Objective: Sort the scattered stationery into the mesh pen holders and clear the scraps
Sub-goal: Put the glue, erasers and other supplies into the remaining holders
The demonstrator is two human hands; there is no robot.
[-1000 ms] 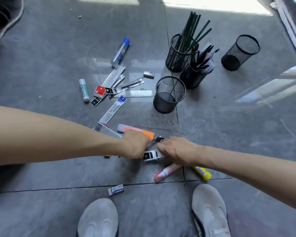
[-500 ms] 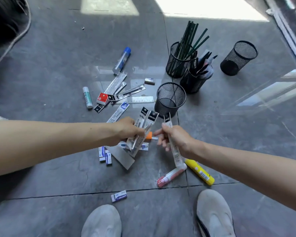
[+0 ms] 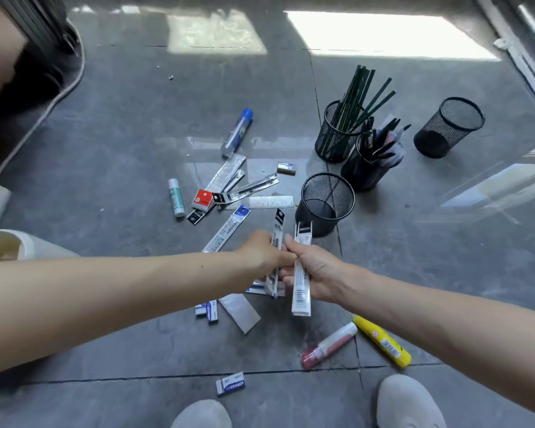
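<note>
My left hand [image 3: 261, 253] grips a clear refill packet with a black header [image 3: 277, 233], held upright above the floor. Right beside it, my right hand [image 3: 314, 267] grips a white refill packet [image 3: 301, 282]; the two hands touch. Just beyond them stands an empty black mesh holder [image 3: 326, 203]. Behind it one mesh holder [image 3: 335, 131] is full of dark green pencils and another [image 3: 368, 162] holds pens. A fourth mesh holder [image 3: 448, 128] stands empty at the right. More refill packets [image 3: 238, 186] lie fanned on the grey floor.
Scattered on the floor: a blue-capped glue tube [image 3: 238, 132], a green glue stick [image 3: 176, 197], a red box [image 3: 202, 199], a clear ruler [image 3: 266, 202], erasers [image 3: 207, 312] [image 3: 230, 383], a pink correction pen [image 3: 329, 344], a yellow tube [image 3: 382, 341]. My shoes [image 3: 410, 403] are at the bottom edge.
Both hands rose from the floor with refill packets, then came together; my left hand's packets now sit against the right hand's white packet. The view shifted slightly.
</note>
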